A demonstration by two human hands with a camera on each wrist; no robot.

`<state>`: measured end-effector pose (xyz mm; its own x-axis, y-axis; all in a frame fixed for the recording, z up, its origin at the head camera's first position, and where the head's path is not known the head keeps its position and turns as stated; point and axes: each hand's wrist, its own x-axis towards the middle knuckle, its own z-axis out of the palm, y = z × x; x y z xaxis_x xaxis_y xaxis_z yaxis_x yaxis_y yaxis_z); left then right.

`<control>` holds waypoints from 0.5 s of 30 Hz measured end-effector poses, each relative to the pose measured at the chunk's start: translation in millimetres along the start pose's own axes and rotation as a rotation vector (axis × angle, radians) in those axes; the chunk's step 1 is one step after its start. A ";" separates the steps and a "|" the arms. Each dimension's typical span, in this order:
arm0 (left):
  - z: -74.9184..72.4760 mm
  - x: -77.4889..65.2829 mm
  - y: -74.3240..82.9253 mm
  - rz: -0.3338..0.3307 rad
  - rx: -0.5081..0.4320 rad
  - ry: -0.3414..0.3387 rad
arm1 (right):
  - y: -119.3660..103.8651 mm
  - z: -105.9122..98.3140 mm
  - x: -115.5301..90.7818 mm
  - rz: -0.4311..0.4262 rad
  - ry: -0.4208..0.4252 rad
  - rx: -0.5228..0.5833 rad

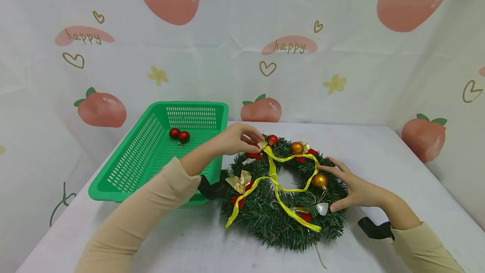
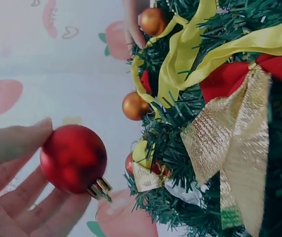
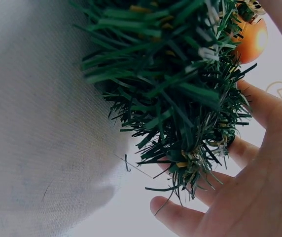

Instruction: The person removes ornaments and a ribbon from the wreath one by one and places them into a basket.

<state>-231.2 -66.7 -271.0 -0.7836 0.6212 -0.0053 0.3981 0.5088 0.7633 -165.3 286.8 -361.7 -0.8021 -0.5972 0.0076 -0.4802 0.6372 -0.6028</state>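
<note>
One shiny red bauble [image 2: 74, 159], lower left in the left-wrist view, is pinched between the thumb and curled fingers of the left hand [image 1: 238, 138]. We reckon something that smooth and round could squirt free if the pinch slackens. The yellow ribbon [image 1: 272, 167] lies loose over the artificial Christmas wreath [image 1: 261, 218], right of centre in the head view, so a finger might snag it. The right hand's [image 1: 352, 186] fingers are spread at the wreath's edge; a light touch may let it skid. In the head view, the left fingers hide too much for us to pick out that bauble. Greenery covers some right fingertips in the right-wrist view.
</note>
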 end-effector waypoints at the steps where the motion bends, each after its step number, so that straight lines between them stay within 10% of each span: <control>1: -0.8 -1.4 -0.6 -0.001 -0.016 0.002 | -0.1 0.0 0.0 0.000 0.000 0.000; 15: -12.5 -29.9 4.8 0.032 -0.096 0.109 | -2.2 -0.5 -0.1 0.006 -0.002 0.002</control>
<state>-211.9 -90.3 -259.2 -0.8202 0.5656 0.0861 0.3804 0.4268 0.8204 -164.4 285.8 -359.9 -0.8040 -0.5946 0.0023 -0.4748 0.6398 -0.6044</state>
